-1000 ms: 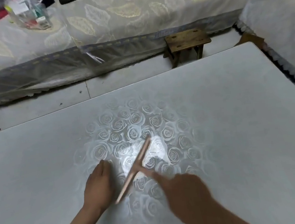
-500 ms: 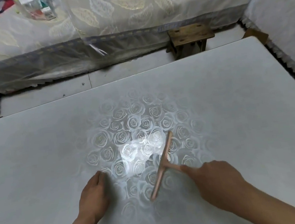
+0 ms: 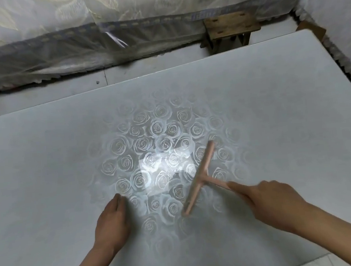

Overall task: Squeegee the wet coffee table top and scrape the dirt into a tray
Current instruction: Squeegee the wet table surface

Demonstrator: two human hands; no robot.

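On the rose-patterned tabletop [image 3: 46, 165] near a bed [image 3: 55, 26], your left hand [image 3: 111, 225] rests, fingers [image 3: 117, 203] straight; your right hand [image 3: 269, 201] grips the squeegee [image 3: 199, 177].

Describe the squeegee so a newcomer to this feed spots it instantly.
Start at the grey table top with the rose pattern in its middle. On the pattern's right side sits a T-shaped squeegee, handle held by the right hand. It is the only pink thing there.
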